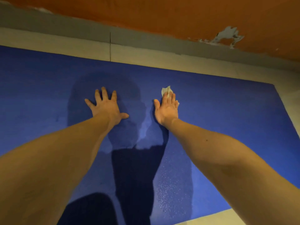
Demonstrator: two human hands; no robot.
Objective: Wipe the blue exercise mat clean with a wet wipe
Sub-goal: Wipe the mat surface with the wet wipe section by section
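From the head camera, the blue mat [227,114] lies on the floor, its long axis running left to right along the wall [162,12]. The right hand [166,109] presses the wet wipe [166,90] flat under straight fingers, near the mat's right end. The left hand [106,108] rests spread and empty on the mat, bracing. Unwiped mat likely lies to the right of the wipe.

You face an orange wall [162,13] with a pale patch [227,36] of peeled paint at upper right. A grey skirting [65,30] runs along its foot. Below it you see a pale floor [65,44] crossed by one dark joint [110,46]. More floor shows at lower right. The light is warm and dim.
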